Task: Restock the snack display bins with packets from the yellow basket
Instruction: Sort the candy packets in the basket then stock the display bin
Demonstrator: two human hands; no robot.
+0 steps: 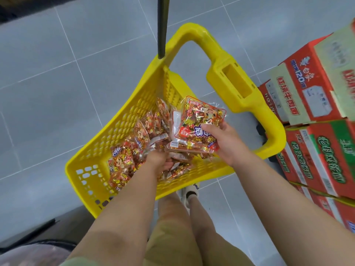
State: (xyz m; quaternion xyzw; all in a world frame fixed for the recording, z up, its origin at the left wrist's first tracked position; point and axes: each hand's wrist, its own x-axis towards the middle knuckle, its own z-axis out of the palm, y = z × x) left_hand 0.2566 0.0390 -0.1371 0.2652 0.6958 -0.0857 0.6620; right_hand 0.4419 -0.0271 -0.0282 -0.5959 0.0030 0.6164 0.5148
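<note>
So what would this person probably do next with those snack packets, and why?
Probably the left hand lifts one more packet out of the yellow basket and adds it to the stack of packets that the right hand grips. The left hand is down among the loose packets, fingers hidden, and many lie in the basket.

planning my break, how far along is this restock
Done: nothing that shows; no bins are in view. In hand: the right hand grips a stack of packets above the basket, and the left hand reaches into the loose packets. Left: many of those lie in the basket.
</note>
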